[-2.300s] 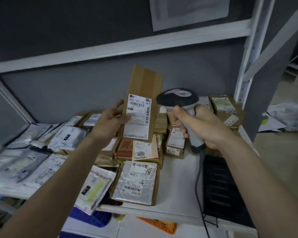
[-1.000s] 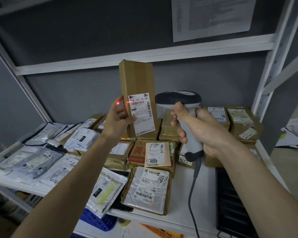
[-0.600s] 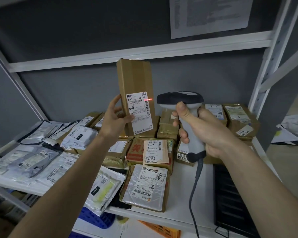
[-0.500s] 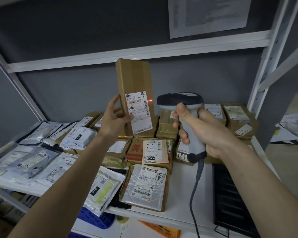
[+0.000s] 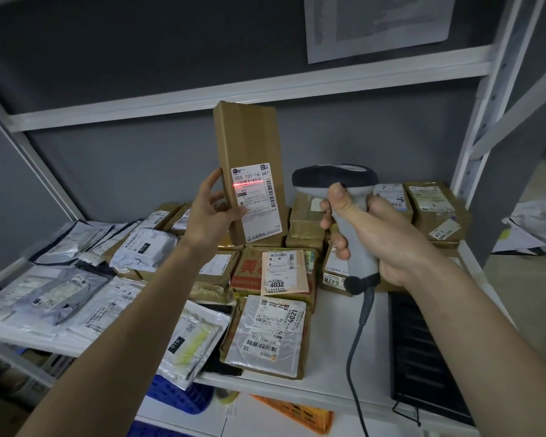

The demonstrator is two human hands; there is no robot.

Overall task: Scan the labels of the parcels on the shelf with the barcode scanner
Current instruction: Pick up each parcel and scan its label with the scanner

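Observation:
My left hand (image 5: pixel 210 212) grips a tall brown cardboard parcel (image 5: pixel 248 137) by its lower left edge and holds it upright above the shelf. Its white label (image 5: pixel 257 201) faces me, and a red scan line lies across the barcode near the label's top. My right hand (image 5: pixel 382 234) grips the grey handle of the barcode scanner (image 5: pixel 334 179), whose dark head points left at the label from close by. The scanner's cable (image 5: pixel 356 357) hangs down past the shelf edge.
Several brown boxes (image 5: pixel 435 209) and plastic mailers (image 5: pixel 60 291) cover the white shelf (image 5: pixel 334 348). A labelled parcel marked 4021 (image 5: pixel 265 335) lies at the front, one marked 4032 (image 5: pixel 281 272) behind it. A black tray (image 5: pixel 420 351) sits at the right. Shelf posts rise at both sides.
The red scan line has moved from the parcel's right edge onto the label's barcode. Parcel and scanner stay at about the same height.

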